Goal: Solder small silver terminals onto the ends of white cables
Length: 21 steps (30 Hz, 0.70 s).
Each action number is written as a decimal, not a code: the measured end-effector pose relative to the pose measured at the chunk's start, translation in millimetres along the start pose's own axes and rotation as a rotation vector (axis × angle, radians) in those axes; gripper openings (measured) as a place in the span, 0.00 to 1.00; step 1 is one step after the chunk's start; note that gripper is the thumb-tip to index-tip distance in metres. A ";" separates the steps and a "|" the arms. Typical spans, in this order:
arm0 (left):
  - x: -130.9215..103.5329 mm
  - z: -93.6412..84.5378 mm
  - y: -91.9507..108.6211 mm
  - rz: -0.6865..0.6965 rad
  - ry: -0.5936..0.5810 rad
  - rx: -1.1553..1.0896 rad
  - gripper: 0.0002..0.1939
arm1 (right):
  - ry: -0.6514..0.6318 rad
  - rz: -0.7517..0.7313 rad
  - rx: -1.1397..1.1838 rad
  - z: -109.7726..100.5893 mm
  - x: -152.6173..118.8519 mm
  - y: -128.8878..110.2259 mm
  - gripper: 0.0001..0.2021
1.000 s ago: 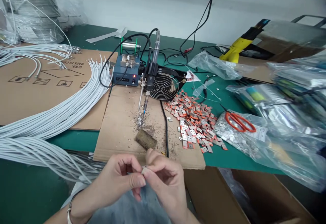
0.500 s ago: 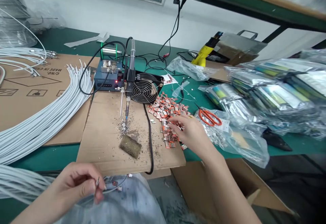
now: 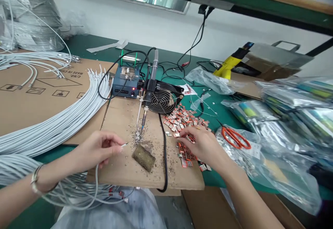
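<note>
A grey cable (image 3: 97, 176) is held near its tip, pinched between the thumb and fingers of the left hand (image 3: 104, 148), left of centre in the frame. Just right of centre, the right hand (image 3: 200, 141) is held over a pile of orange-and-metal connector pieces (image 3: 183, 116), its fingers partly curled and its thumb near the forefinger; whether a piece is gripped cannot be told. Between the hands, a brown sponge (image 3: 144, 158) is seen below a stand-mounted soldering iron (image 3: 151, 83). Orange-handled scissors (image 3: 235, 138) are placed at right, on a plastic bag (image 3: 278, 173).
</note>
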<state>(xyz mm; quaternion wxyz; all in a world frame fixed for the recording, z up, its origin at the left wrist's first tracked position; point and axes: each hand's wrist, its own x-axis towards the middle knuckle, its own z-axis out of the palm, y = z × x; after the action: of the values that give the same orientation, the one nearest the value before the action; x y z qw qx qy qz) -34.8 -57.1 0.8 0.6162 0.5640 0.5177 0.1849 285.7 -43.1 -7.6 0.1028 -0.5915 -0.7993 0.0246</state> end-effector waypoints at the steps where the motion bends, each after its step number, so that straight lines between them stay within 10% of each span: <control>1: 7.6 -2.5 3.7 0.003 -0.025 0.016 0.13 | 0.030 0.012 0.042 -0.6 -1.2 -3.1 0.06; 10: 51.3 -8.3 30.5 0.024 -0.261 0.085 0.12 | -0.062 -0.102 0.579 -1.5 5.9 -63.5 0.05; 21: 57.6 -6.9 26.1 -0.019 -0.299 -0.021 0.16 | -0.287 0.414 1.504 35.2 29.2 -90.1 0.14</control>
<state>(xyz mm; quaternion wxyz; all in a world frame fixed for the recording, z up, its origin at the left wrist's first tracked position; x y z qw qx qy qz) -8.6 0.9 0.4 0.6939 0.5739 0.4237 0.0984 186.0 -39.4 -23.6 0.3641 -0.4910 -0.4476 0.6528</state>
